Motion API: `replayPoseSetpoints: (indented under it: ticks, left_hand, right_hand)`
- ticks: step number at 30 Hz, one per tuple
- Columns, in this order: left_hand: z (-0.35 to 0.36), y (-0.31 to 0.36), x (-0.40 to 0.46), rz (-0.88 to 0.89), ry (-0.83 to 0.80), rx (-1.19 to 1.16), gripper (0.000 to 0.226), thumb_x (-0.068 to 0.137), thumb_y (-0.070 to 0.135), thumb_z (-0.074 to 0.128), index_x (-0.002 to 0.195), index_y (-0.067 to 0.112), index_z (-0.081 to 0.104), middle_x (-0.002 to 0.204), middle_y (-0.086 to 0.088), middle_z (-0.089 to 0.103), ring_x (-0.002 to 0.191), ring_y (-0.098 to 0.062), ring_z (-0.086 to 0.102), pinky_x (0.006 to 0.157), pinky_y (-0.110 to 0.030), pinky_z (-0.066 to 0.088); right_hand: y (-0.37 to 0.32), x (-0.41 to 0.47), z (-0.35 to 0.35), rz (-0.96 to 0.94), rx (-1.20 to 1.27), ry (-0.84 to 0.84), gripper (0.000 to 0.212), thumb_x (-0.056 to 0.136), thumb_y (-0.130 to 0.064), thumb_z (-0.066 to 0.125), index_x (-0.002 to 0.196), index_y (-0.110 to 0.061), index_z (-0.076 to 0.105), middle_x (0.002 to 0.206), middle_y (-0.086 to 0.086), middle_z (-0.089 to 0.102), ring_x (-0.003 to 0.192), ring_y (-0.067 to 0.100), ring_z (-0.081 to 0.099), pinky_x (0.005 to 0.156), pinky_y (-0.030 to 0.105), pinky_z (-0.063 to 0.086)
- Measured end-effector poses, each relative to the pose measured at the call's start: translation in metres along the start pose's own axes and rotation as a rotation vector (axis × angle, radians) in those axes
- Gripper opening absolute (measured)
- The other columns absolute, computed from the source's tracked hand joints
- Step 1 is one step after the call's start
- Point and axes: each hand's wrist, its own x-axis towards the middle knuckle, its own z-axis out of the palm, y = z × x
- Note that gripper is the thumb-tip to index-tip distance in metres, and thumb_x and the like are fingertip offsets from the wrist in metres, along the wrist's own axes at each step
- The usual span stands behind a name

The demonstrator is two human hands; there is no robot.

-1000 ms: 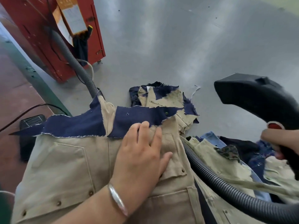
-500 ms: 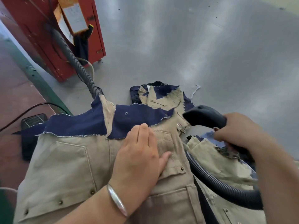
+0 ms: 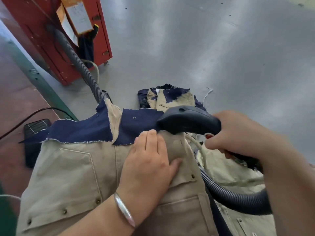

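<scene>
Left grip flat (fingers straight) on khaki garment, right grip clutching black nozzle beside

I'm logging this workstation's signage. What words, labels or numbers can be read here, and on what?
No text here can be read.
White sheet on the red cabinet: print too blurred.
White tag on the far folded garment: too small.
Black hose nozzle: no marking legible.
</scene>
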Motion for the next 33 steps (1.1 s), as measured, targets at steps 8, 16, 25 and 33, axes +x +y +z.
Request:
replayPoseSetpoints:
  ticks: [8,16,25,33]
  left_hand:
    - [-0.002,-0.001,-0.001,0.034,0.051,-0.037,0.068,0.085,0.05,0.04,0.108,-0.009,0.063,0.105,-0.023,0.062,0.097,-0.036,0.061,0.085,-0.041,0.053]
    - [-0.03,-0.043,0.014,0.047,0.027,-0.377,0.059,0.081,0.057,0.035,0.112,0.014,0.061,0.111,-0.002,0.061,0.104,-0.021,0.056,0.086,-0.036,0.051]
    - [-0.048,-0.124,0.068,0.029,-0.79,-0.163,0.076,0.041,0.08,0.071,0.091,0.024,0.056,0.09,0.007,0.065,0.082,-0.009,0.06,0.079,-0.027,0.049]
    - [-0.04,-0.075,0.046,-0.157,-0.452,-1.309,0.017,0.072,0.005,0.076,0.089,0.004,0.071,0.089,-0.014,0.073,0.076,-0.02,0.068,0.074,-0.035,0.057]
  right_hand:
    - [0.046,0.021,-0.004,0.273,-0.011,0.133,0.01,0.075,-0.011,0.068,0.082,-0.012,0.06,0.041,0.002,0.06,0.032,0.019,0.055,0.045,0.021,0.043]
    - [0.082,-0.01,-0.027,0.325,0.218,0.384,0.013,0.063,-0.012,0.073,0.072,-0.014,0.064,0.047,0.013,0.063,0.036,0.027,0.059,0.053,0.054,0.058]
    - [0.061,-0.033,-0.023,0.151,0.188,0.367,0.028,0.05,-0.033,0.068,0.077,-0.032,0.062,0.046,0.009,0.062,0.036,0.027,0.06,0.052,0.046,0.057]
    - [0.194,0.001,-0.042,0.317,0.307,0.414,0.033,0.05,-0.046,0.08,0.073,-0.027,0.066,0.047,0.008,0.06,0.037,0.033,0.06,0.042,0.051,0.055]
